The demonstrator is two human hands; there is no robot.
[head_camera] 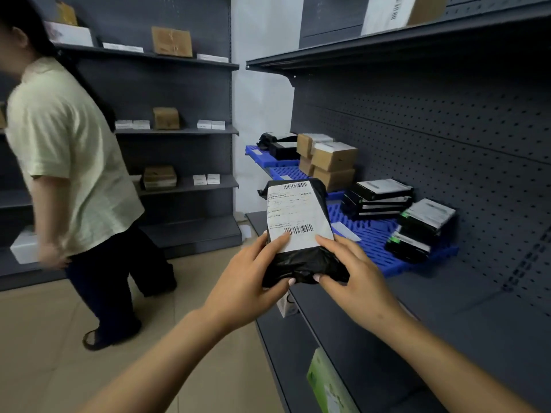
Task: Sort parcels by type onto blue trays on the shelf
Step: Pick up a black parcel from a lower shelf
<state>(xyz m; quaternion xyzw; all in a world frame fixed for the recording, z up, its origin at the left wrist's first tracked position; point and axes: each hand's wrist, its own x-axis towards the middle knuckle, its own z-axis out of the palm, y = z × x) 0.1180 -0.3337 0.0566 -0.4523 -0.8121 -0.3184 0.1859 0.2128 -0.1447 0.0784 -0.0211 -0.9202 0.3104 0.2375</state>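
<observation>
Black plastic wraps the parcel [301, 231] that both hands hold up in front of the dark shelf [447, 308], above its front edge. Its long axis runs away from the person, tilted up at the far end, with the white shipping label [295, 216] facing up and a barcode at each end of the label. The left hand [247, 278] grips the near left corner, fingers [278, 241] laid on the label and thumb curled against the crumpled end; the right hand [354, 275] grips the near right corner the same way, forefinger on the label's edge and thumb pinching the bag. Beyond the parcel, three blue trays [375, 234] lie in a row along the shelf. The nearest carries two stacks of flat black parcels [381, 198], the middle one a stack of about five brown cardboard boxes [331, 162], and the farthest some black bagged parcels [278, 144] too jumbled to count. Another person in a pale green shirt [65, 150] stands to the left, by a second shelving unit [179, 129] holding brown and white boxes.
</observation>
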